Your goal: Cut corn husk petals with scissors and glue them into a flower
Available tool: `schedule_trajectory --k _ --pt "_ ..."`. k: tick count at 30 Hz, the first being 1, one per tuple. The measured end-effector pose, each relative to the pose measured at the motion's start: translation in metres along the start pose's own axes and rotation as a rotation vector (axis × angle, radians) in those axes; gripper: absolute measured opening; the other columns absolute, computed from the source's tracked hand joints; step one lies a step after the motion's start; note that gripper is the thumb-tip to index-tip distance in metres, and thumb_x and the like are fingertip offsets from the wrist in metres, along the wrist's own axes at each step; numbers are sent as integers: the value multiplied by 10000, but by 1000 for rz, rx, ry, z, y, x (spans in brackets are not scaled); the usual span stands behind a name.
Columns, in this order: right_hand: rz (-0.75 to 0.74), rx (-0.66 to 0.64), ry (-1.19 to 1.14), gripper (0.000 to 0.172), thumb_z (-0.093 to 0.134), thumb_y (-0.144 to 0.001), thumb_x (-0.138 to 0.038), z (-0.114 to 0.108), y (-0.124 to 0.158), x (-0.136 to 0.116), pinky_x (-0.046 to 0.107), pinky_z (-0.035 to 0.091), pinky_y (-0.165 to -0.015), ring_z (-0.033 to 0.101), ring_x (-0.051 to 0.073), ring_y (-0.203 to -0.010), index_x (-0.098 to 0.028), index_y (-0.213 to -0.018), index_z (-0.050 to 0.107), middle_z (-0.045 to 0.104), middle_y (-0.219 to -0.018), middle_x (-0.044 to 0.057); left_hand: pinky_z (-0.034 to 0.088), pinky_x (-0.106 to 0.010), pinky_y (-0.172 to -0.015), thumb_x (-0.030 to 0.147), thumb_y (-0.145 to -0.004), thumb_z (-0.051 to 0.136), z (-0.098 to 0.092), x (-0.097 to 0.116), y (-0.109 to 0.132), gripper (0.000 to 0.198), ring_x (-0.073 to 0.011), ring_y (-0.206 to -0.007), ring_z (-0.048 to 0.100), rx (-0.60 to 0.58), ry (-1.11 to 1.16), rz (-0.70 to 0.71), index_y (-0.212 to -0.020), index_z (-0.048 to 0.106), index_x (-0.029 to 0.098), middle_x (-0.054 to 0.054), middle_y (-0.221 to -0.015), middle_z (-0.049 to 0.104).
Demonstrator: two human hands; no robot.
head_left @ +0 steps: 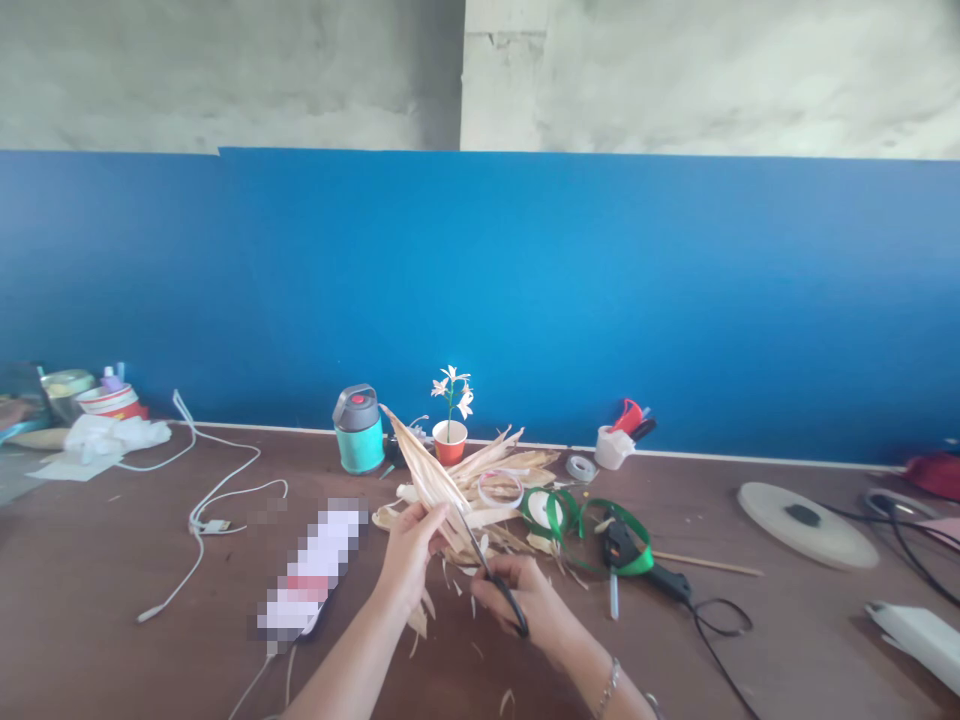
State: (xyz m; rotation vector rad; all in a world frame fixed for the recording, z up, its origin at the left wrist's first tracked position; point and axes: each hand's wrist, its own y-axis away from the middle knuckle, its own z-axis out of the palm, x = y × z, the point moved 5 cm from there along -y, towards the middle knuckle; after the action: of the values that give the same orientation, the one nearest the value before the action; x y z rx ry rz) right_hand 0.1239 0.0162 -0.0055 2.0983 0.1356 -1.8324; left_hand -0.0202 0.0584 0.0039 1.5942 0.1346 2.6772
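My left hand (415, 545) pinches the lower end of a dried corn husk (424, 465), whose pointed tip leans up and to the left. In my right hand (517, 592) is a pair of scissors (504, 590) with black handles. Their blades reach up to the husk's lower edge, by my left fingertips; whether they are closed on it I cannot tell. A pile of more husks (517, 462) lies just behind my hands, with a pale ring-shaped roll (501, 489) on it. Small husk scraps (418, 618) are scattered on the table under my hands.
Behind the pile stand a flower in a red paper cup (450, 447) and a teal flask (359, 432). Right of it lie green ribbon (576, 520), a black glue gun (622, 545) with its cord, and a wooden stick (709, 564). A phone (315, 570) and white cables (199, 520) lie left.
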Motion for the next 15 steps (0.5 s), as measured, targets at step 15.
schedule_trajectory --k 15 --pt "10 11 -16 391 696 -634 -515 1 1 -2 188 225 -371 321 42 -371 -142 -674 586 407 -430 -79 487 -226 -556 325 -648 747 4 -4 2 227 -131 -554 608 -30 30 -8 -707 656 126 -27 -622 679"
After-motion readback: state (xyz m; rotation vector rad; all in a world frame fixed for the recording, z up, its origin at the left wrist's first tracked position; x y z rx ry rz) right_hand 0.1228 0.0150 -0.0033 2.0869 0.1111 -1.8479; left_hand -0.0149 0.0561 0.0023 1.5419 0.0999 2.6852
